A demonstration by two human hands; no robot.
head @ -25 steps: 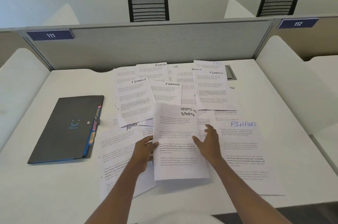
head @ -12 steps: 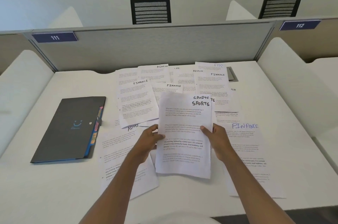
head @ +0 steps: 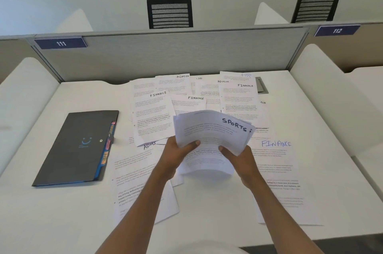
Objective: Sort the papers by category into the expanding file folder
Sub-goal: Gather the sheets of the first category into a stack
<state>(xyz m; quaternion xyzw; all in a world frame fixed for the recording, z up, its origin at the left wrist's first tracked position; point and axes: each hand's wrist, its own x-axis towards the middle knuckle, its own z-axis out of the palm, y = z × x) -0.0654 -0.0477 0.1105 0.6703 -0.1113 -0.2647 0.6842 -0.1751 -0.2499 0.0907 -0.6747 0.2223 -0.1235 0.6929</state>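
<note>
Between my left grip [head: 176, 156] and right grip [head: 241, 160], both pinching its lower edge, the SPORTS stack [head: 211, 129] curls above the tabletop [head: 207, 208]; the folder [head: 76, 148] lies well left of them, closed. Loosely fanned sheets could slide out and remix, I judge

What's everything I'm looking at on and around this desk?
SPORTS sheets: small sheaf, white, held above desk centre.
Loose papers: many, white, overlapping on desk; headed FINANCE, ADMIN, HR.
File folder: one, dark grey, coloured tabs, desk's left.
Desk: one, white.
Partition: one, grey, behind desk.
Number plates: two, dark blue, along partition tops.
Chairs: two, black, beyond partition.
Left hand: one, grips sheaf's left edge.
Right hand: one, grips its right edge.
</note>
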